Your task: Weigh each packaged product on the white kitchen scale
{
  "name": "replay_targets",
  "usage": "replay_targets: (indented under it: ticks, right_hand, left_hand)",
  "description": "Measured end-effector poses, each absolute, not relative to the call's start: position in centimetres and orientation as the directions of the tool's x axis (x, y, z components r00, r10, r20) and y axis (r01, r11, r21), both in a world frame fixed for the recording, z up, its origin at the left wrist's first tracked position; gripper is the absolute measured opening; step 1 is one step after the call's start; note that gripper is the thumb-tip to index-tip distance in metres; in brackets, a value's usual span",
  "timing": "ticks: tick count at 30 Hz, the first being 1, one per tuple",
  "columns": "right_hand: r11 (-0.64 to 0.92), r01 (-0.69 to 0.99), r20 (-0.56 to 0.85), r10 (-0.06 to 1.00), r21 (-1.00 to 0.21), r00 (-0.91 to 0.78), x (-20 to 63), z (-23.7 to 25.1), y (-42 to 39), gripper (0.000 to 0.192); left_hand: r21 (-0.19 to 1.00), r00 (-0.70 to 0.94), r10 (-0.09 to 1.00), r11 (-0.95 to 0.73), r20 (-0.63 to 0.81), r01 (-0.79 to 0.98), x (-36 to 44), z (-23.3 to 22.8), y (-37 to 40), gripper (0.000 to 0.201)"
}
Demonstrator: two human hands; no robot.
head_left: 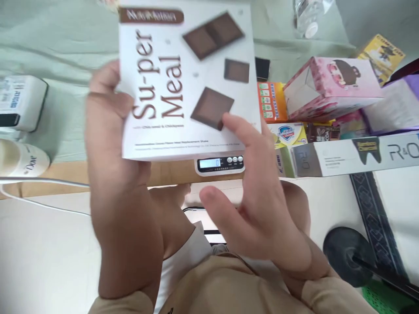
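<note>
Currently left hand [114,144] grips white Su-per Meal box [186,78] by edge, above kitchen scale [220,165]; right hand [258,200] spread, fingertip touching corner. One-side grip probably weak: box could tilt, drop onto scale.

The single head-worn camera looks forward and down, very near the hands, over the bench [49,172] edge; the floor lies toward 6 o'clock, boxes toward 2 o'clock.

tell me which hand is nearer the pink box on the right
Right. The right hand touches the Su-per Meal box at its lower right corner, on the side toward the pink box. The left hand grips the box's far left edge.
</note>
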State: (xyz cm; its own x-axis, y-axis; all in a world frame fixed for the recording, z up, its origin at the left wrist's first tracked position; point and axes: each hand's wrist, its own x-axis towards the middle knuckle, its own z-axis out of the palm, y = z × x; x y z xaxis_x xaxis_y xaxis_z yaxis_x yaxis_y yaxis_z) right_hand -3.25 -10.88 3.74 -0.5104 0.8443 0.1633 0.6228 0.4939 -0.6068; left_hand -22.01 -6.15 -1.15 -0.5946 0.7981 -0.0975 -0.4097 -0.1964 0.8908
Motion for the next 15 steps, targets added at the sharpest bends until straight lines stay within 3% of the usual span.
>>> replay_targets:
  ticks: [3, 7, 11, 15]
  right_hand:
    - [0.481, 0.673, 0.224, 0.872, -0.562, -0.435, -4.3, 1.2, -10.7, 0.060]
    - [0.490, 0.731, 0.283, 0.872, -0.475, -0.400, -4.2, -0.8, -10.6, 0.055]
    - [0.518, 0.750, 0.311, 0.853, -0.412, -0.419, -3.7, -2.1, -10.8, 0.056]
    - [0.484, 0.766, 0.277, 0.874, -0.422, -0.399, -3.2, -2.6, -10.9, 0.054]
  left_hand:
    - [0.882, -0.586, 0.786, -0.120, -0.196, -0.456, -21.5, -4.1, -6.0, 0.037]
    - [0.882, -0.537, 0.821, -0.096, -0.192, -0.462, -20.5, -6.4, -6.0, 0.041]
    - [0.887, -0.464, 0.845, 0.028, -0.267, -0.460, -19.5, -6.2, -6.2, 0.040]
    - [0.874, -0.424, 0.850, 0.084, -0.313, -0.478, -18.8, -5.1, -7.0, 0.034]
